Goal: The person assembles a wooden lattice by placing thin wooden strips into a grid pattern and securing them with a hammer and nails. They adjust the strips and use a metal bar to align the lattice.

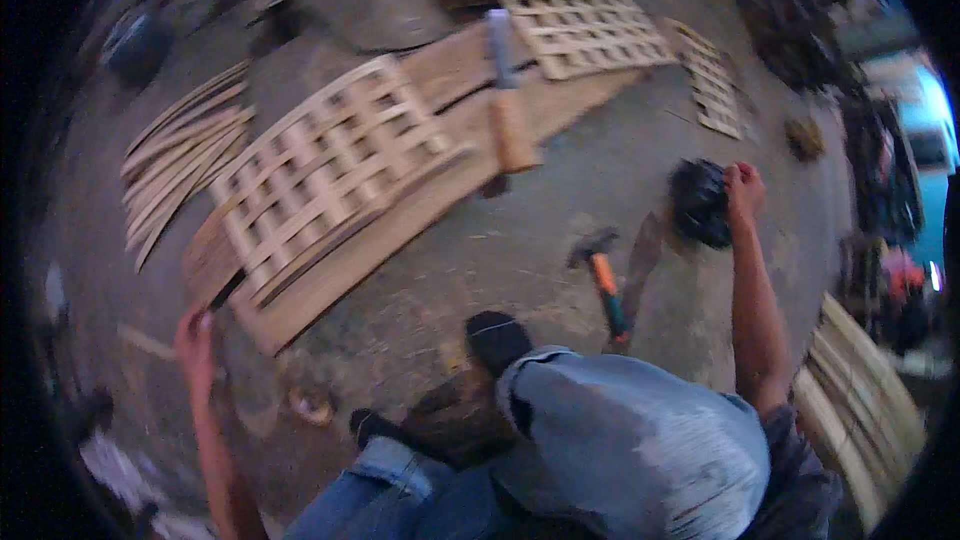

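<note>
My right hand (743, 195) is at the right edge of a crumpled black plastic bag (700, 205) on the floor. Its fingers are bent together; what they pinch, if anything, is too small to make out. Over on the left, my left hand (196, 340) is beside the near left end of wooden boards (350, 275). The fingertips there look pinched together, blurred, with their contents unclear. A lattice panel of pale wooden strips (335, 160) lies on the boards. Across the boards' right part rests a broad-bladed knife with a wooden handle (512, 130).
A hammer with an orange and green handle (606, 290) lies before my knee. Loose curved strips (185, 155) fan out at the left. More lattice panels (590, 32) lie at the back. A tape roll (310, 405) sits near my foot, and long pale strips (860, 400) stand at the right.
</note>
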The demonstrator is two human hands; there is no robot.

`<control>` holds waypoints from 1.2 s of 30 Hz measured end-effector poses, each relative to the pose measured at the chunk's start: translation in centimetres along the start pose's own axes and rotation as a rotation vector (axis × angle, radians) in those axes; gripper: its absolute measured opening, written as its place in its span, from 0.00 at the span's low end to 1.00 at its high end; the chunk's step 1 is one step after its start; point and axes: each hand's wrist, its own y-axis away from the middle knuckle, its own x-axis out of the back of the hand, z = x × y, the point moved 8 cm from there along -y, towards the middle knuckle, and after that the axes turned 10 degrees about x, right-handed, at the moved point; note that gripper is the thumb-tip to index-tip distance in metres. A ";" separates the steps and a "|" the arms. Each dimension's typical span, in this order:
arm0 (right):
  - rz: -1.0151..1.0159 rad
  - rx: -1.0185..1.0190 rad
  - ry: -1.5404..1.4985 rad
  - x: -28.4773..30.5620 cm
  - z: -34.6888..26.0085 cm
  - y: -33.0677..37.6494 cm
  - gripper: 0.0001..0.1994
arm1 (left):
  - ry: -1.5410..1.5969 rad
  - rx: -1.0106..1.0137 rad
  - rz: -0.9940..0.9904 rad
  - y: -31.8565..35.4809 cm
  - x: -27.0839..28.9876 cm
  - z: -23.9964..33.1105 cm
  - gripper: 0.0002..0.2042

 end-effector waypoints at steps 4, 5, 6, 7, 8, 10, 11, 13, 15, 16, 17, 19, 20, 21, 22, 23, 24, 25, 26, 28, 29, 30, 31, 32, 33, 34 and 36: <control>-0.130 -0.051 0.427 6.2 9.7 -1.6 0.08 | -0.204 -0.038 -0.079 -0.2 5.9 -2.9 0.13; -0.193 -0.034 0.558 6.8 11.6 -1.6 0.08 | -0.200 -0.045 -0.088 -0.7 6.0 -1.3 0.12; -0.166 0.008 0.589 7.1 12.7 -1.4 0.10 | -0.206 -0.043 -0.084 -0.4 7.0 0.3 0.11; -0.139 0.000 0.459 8.1 13.7 -1.7 0.10 | -0.205 -0.035 -0.077 0.2 7.3 1.4 0.11; -0.133 -0.014 0.288 5.9 13.9 -1.3 0.11 | -0.334 -0.081 -0.077 1.3 8.2 4.4 0.11; -0.092 0.130 0.546 5.8 13.5 -1.6 0.10 | -0.579 -0.148 -0.070 2.5 7.6 11.8 0.10; -0.028 0.144 0.364 3.8 12.2 -1.3 0.10 | -0.602 -0.215 -0.041 3.6 8.4 14.6 0.10; 0.117 0.139 0.333 1.9 7.5 -2.2 0.11 | -0.715 -0.331 -0.023 4.4 7.6 18.5 0.11; 0.112 0.230 0.209 -1.4 0.3 -3.1 0.10 | -0.816 -0.331 -0.039 5.3 6.4 20.7 0.11; 0.087 0.301 0.188 -3.7 -5.2 -2.0 0.10 | -0.825 -0.304 -0.049 5.6 5.4 21.8 0.11; 0.077 0.383 0.181 -5.3 -9.9 -1.3 0.10 | -0.814 -0.288 -0.063 5.3 4.6 22.0 0.11; -0.074 0.451 0.035 -9.3 -14.3 -1.8 0.11 | -0.816 -0.331 -0.068 4.5 3.2 21.5 0.12; -0.146 0.493 -0.041 -12.0 -17.9 -0.5 0.11 | -0.827 -0.346 -0.064 4.2 2.8 20.8 0.12; -0.224 0.535 -0.114 -14.7 -21.9 1.6 0.10 | -0.811 -0.322 -0.088 3.8 2.1 19.7 0.12; -0.363 0.591 -0.168 -17.5 -24.6 3.9 0.09 | -0.787 -0.301 -0.123 3.0 0.7 18.6 0.13; -0.543 0.653 -0.240 -21.2 -28.0 7.2 0.10 | -0.782 -0.270 -0.144 2.7 0.3 18.2 0.13; -0.723 0.664 -0.181 -25.2 -28.8 9.8 0.09 | -0.826 -0.241 -0.159 2.0 -0.9 17.9 0.13; -0.806 0.702 -0.129 -28.0 -32.0 12.4 0.09 | -0.887 -0.198 -0.163 1.3 -1.2 17.9 0.14; -0.887 0.740 -0.063 -29.9 -34.2 14.6 0.09 | -0.901 -0.183 -0.189 0.1 -1.9 17.9 0.13; -0.926 0.674 0.001 -32.9 -34.1 15.0 0.10 | -0.874 -0.278 -0.183 -2.7 -4.3 18.8 0.14; -0.953 0.645 0.014 -34.7 -34.0 16.0 0.10 | -0.858 -0.364 -0.128 -3.1 -4.6 19.8 0.14; -0.894 0.720 0.015 -35.2 -33.9 16.0 0.11 | -0.845 -0.319 -0.122 -3.4 -5.7 20.2 0.15; -0.877 0.692 0.023 -35.9 -33.8 15.7 0.12 | -0.833 -0.275 -0.109 -3.6 -6.7 21.2 0.15; -0.859 0.664 0.023 -36.7 -33.9 15.5 0.12 | -0.826 -0.231 -0.091 -3.8 -7.3 21.7 0.15; -0.841 0.633 0.025 -37.5 -33.8 15.3 0.13 | -0.875 -0.159 -0.115 -3.9 -7.9 20.9 0.15; -0.793 0.648 -0.029 -38.5 -34.2 14.7 0.15 | -0.923 -0.086 -0.140 -3.8 -8.5 19.8 0.16; -0.694 0.666 -0.136 -41.0 -34.9 12.2 0.18 | -0.848 -0.061 -0.117 -3.3 -8.4 17.2 0.14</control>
